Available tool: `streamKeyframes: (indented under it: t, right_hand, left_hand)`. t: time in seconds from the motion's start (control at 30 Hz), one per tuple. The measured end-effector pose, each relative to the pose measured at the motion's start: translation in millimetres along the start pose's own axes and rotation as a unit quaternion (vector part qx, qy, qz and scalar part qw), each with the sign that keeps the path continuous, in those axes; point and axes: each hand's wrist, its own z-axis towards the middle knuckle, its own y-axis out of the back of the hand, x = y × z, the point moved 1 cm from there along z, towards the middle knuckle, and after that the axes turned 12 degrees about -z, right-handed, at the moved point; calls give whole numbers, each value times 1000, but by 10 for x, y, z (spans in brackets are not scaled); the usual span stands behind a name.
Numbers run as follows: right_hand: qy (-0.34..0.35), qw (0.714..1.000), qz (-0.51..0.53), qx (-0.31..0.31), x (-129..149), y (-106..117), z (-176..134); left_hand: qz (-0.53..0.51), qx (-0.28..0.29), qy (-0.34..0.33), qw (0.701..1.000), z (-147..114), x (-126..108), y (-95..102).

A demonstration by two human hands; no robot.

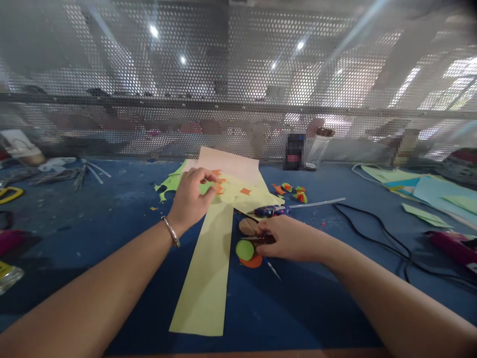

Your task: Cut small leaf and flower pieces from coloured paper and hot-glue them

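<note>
My left hand (192, 199) hovers over pale yellow paper, thumb and index finger curved but apart. Small orange paper scraps (219, 189) lie just beyond its fingertips. My right hand (288, 237) is closed round dark scissors (263, 239), whose thin blades point left; their handles are mostly hidden. Beside these fingers lie a brown disc (248, 226), a green paper circle (245, 250) and an orange paper circle (252, 260). Above the right hand rests a blue glue gun (270, 211) with a clear glue stick in its back. A long pale yellow strip (208, 268) runs toward me.
Green cut paper (172, 180) and a pinkish sheet (229, 163) lie behind the left hand. Small orange-green paper pieces (300, 195) sit at the back. A black cord (387, 238) crosses the right side, near coloured sheets (439, 194). A perforated metal screen (238, 74) closes the back.
</note>
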Motion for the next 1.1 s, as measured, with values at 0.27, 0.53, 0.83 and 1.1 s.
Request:
streamKeyframes:
  t: [0.27, 0.53, 0.83, 1.1]
  right_hand:
    - [-28, 999, 19, 17, -124, 95, -13]
    - [-48, 999, -8, 13, -134, 172, -46]
    - [-54, 997, -52, -8, -221, 127, -14]
    - [-39, 997, 36, 49, -192, 182, -60]
  left_hand:
    - [-34, 192, 86, 977, -45, -34, -90]
    - [-61, 373, 71, 923, -136, -332, -143]
    - [-22, 473, 76, 877, -316, -451, -273]
    - [43, 383, 96, 918, -211, -330, -187]
